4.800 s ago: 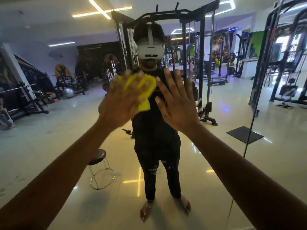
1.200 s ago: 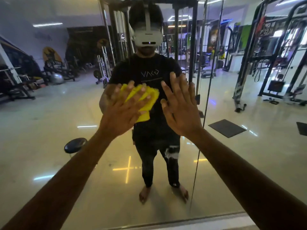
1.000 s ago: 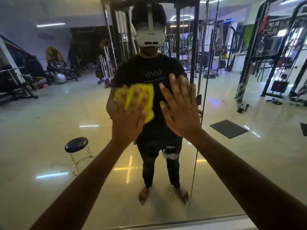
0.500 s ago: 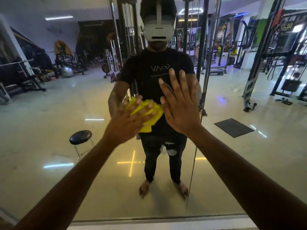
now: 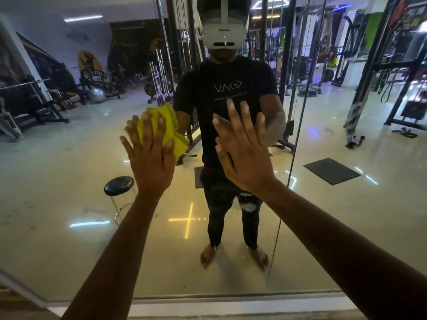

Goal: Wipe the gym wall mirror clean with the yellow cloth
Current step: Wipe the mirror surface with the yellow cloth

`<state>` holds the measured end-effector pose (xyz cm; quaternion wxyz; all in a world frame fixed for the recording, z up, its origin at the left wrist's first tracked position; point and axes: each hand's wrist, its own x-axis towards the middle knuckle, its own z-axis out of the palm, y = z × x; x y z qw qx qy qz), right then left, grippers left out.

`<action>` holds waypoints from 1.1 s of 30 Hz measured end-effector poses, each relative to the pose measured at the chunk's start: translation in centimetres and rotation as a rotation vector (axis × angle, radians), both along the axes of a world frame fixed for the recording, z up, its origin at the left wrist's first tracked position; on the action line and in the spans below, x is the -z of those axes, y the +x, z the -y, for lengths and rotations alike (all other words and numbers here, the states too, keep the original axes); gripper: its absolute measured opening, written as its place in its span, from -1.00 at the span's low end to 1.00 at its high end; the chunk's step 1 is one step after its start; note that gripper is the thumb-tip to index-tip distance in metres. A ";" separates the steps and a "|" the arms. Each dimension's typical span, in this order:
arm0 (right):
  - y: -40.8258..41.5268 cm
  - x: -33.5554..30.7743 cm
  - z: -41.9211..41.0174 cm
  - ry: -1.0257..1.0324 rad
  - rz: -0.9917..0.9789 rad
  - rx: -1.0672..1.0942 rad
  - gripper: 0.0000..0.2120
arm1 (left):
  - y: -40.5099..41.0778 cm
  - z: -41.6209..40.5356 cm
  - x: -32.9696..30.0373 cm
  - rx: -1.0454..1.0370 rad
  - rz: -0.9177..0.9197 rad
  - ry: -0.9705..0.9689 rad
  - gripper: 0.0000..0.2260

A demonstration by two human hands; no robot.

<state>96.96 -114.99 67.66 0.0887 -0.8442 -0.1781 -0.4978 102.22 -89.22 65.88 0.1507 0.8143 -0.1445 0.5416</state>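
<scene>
The mirror (image 5: 69, 227) carries both hands. The left hand (image 5: 150, 155) presses the yellow cloth (image 5: 172, 130) flat on it. The right hand (image 5: 245, 153) rests open just beside.

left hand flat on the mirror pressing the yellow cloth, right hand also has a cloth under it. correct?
Not quite. In the head view the right hand is bare, palm flat on the mirror with nothing under it. The rest holds: the left hand presses the yellow cloth against the glass with straight fingers.
</scene>
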 end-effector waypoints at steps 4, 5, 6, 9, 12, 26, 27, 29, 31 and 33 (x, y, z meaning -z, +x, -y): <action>0.5 -0.1 -1.4 0.007 -0.004 0.015 -0.41 | -1.1 3.3 4.7 0.118 -0.051 0.138 -0.43; 0.6 -0.1 -1.5 0.011 0.001 0.022 -0.42 | -1.3 2.6 6.7 0.190 -0.049 0.369 -0.37; 0.7 0.0 -1.5 0.012 0.006 0.030 -0.43 | -1.1 0.9 7.7 0.224 -0.025 0.577 -0.35; 0.8 0.1 -1.3 0.011 0.017 0.052 -0.44 | 0.4 -2.8 3.5 0.163 0.049 0.591 -0.42; 1.0 -0.1 -0.9 0.040 0.031 0.084 -0.44 | 0.7 -1.5 -1.8 0.046 0.011 -0.104 -0.44; 0.8 -0.7 1.0 0.088 0.062 0.133 -0.44 | 0.1 3.9 -5.3 0.093 0.027 0.007 -0.44; 0.8 -0.8 1.2 0.112 0.071 0.136 -0.44 | -0.2 4.7 -3.2 0.117 0.003 0.133 -0.41; 0.7 -1.1 2.0 0.131 0.085 0.155 -0.44 | -0.5 4.5 0.2 0.214 -0.026 0.503 -0.38; 0.6 -1.1 2.9 0.103 0.076 0.180 -0.44 | -0.1 2.9 -1.5 0.223 0.049 0.722 -0.42; 0.5 -0.9 3.5 0.066 0.059 0.213 -0.43 | 0.5 2.8 -5.8 0.170 0.087 0.560 -0.43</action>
